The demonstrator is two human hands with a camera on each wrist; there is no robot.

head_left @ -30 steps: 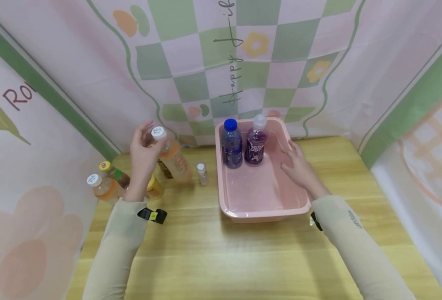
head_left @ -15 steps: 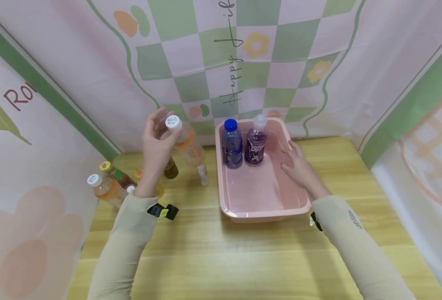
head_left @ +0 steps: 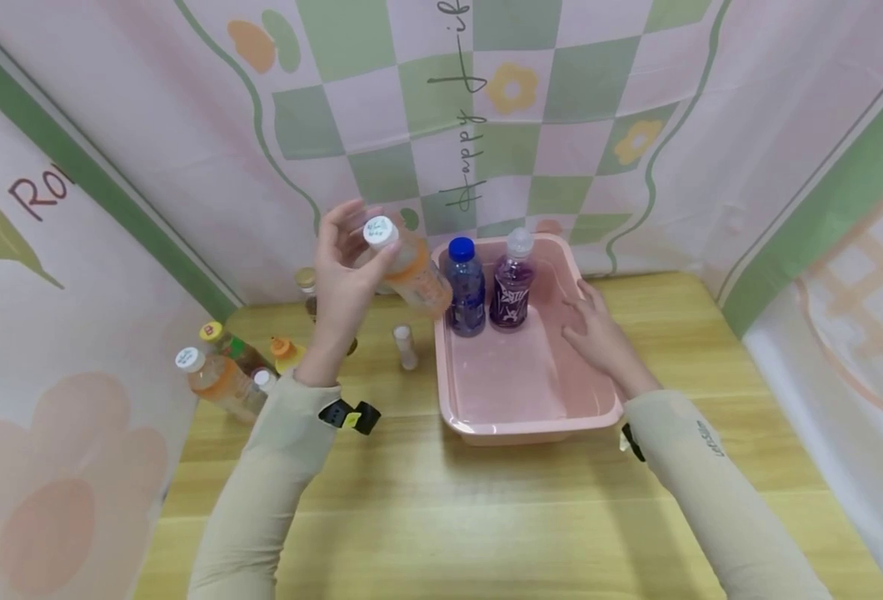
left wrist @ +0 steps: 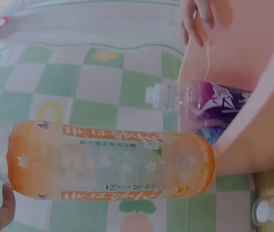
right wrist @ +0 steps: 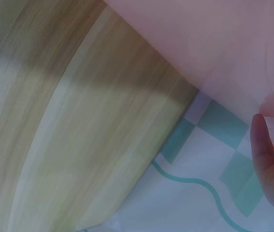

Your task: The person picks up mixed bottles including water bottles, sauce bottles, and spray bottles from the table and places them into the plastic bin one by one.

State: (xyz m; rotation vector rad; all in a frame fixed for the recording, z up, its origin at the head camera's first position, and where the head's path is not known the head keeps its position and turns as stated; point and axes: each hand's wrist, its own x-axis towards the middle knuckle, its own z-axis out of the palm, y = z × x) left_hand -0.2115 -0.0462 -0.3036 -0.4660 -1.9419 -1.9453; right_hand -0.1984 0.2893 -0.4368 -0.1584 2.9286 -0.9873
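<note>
My left hand (head_left: 347, 267) holds a clear plastic bottle (head_left: 421, 279) by its neck, just under the white cap. This bottle has an orange label, is tilted, and its base overlaps the basin's left rim in the head view. In the left wrist view the bottle (left wrist: 112, 162) lies across the picture, looking see-through. My right hand (head_left: 599, 337) rests at the right rim of the pink basin (head_left: 531, 429), fingers loosely spread. Inside the basin stand a blue-capped bottle (head_left: 467, 296) and a purple drink bottle (head_left: 512, 292).
A small white-capped vial (head_left: 406, 348) stands left of the basin. Farther left are another orange-labelled bottle (head_left: 220, 383), a yellow-capped bottle (head_left: 239, 348) and a yellow bottle with an orange top (head_left: 286, 350). A gold-capped bottle (head_left: 306, 283) is partly behind my left hand.
My left hand has carried the orange-labelled bottle up and rightward, from among the bottles on the left to the basin's left rim. My right hand has stayed in place.
</note>
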